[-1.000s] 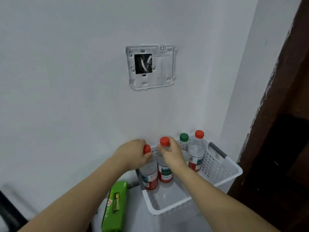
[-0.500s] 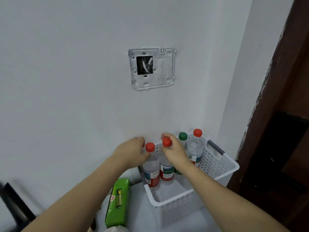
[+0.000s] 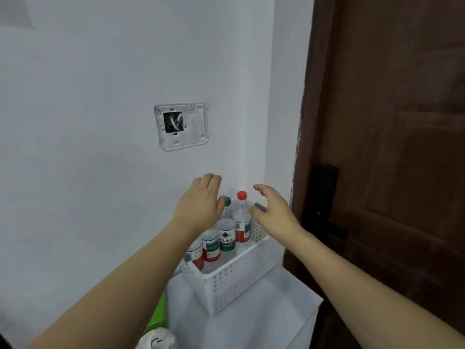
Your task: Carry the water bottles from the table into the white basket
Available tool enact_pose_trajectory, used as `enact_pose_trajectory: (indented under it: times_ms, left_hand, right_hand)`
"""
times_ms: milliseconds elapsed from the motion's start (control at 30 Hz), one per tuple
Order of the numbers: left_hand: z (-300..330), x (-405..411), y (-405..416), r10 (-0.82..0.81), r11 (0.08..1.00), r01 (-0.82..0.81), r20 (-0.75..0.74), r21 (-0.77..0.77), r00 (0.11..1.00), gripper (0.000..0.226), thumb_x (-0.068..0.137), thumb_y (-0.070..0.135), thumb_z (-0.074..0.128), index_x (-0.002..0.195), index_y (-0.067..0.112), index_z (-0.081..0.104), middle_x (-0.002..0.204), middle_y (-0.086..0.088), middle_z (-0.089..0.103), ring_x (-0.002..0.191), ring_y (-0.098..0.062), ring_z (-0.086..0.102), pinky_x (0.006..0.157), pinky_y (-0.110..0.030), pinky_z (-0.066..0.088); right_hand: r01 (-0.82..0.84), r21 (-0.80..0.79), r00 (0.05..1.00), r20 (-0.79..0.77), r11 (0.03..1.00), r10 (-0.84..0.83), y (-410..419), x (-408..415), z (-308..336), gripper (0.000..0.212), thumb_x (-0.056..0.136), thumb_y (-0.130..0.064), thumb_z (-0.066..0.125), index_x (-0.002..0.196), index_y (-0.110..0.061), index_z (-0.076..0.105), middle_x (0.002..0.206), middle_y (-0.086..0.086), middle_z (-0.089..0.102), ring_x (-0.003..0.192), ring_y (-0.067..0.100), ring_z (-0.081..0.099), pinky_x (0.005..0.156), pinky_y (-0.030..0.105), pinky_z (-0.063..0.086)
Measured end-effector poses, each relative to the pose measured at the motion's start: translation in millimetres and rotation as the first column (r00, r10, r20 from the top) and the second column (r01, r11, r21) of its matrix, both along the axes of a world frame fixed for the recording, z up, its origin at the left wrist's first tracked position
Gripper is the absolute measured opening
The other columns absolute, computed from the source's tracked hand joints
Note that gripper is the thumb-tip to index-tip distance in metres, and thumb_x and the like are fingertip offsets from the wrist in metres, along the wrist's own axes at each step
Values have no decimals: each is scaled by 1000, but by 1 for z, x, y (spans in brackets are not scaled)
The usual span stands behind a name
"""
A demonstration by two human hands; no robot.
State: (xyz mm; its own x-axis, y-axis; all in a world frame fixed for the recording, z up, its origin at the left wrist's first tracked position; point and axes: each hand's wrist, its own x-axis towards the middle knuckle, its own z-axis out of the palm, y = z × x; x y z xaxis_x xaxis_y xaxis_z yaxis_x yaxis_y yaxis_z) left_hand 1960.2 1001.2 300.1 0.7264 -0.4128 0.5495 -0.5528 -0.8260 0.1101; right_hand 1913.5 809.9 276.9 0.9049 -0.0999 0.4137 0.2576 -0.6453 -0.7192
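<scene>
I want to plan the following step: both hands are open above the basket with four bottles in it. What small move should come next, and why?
Probably draw both hands back toward the table for more bottles. The left hand and right hand are open and hold nothing, and four bottles stand upright inside the white basket.

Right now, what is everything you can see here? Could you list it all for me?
clear plastic water bottles: four, three with red-and-white labels and one green-labelled with a green cap, standing in the basket
white perforated plastic basket: one, on the white surface, in the corner
white tabletop: one, under the basket
bright green box: one, mostly hidden, left of the basket
grey wall mounting plate: one, on the white wall, wires showing in its hole
dark brown wooden door: one, at right, with a black handle
left hand: open, above the bottles
right hand: open, over the basket's far end
</scene>
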Motion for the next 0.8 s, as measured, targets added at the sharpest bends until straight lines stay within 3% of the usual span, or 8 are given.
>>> enact_pose_trajectory:
  times_ms: [33, 200, 467, 600, 800]
  left_hand:
    - [2, -6, -10, -35, 999, 35, 21, -8, 999, 48, 99, 29, 51, 140, 5, 43, 146, -13, 44, 128, -30, 42, 98, -40, 43]
    - [8, -50, -71, -191, 981, 193, 77, -17, 978, 48, 97, 24, 56, 137, 1, 47, 142, -18, 49, 127, -35, 45, 107, -42, 38]
    - [29, -165, -173, -434, 898, 441, 148, -12, 888, 52, 94, 24, 60, 139, 1, 48, 141, -19, 50, 127, -36, 47, 109, -44, 38]
    - [37, -249, -223, -518, 851, 525, 184, 17, 835, 52, 96, 27, 58, 140, 2, 47, 143, -16, 50, 130, -33, 45, 112, -41, 36]
    - [23, -380, -286, -551, 831, 557, 148, 2, 821, 54, 97, 30, 57, 143, 5, 44, 145, -13, 47, 132, -29, 43, 113, -39, 36]
  right_hand:
    - [50, -35, 999, 17, 998, -49, -10, -16, 6, 53, 92, -22, 61, 142, -23, 41, 148, -4, 41, 127, 5, 40, 97, 5, 27]
    - [246, -174, 969, 64, 954, -239, -60, -108, 30, 57, 94, -21, 60, 145, -16, 37, 150, 2, 37, 134, 15, 37, 105, 20, 26]
    - [517, -296, 850, 61, 803, -524, -133, -271, 50, 59, 92, -24, 60, 145, -16, 36, 150, 2, 38, 137, 18, 35, 108, 24, 26]
    - [601, -306, 787, 67, 738, -613, -169, -368, 53, 59, 90, -22, 61, 144, -14, 38, 147, 3, 41, 129, 21, 45, 108, 30, 35]
    - [635, -361, 746, 58, 683, -663, -225, -512, 42, 58, 91, -23, 61, 144, -12, 39, 146, 4, 43, 135, 20, 39, 111, 29, 30]
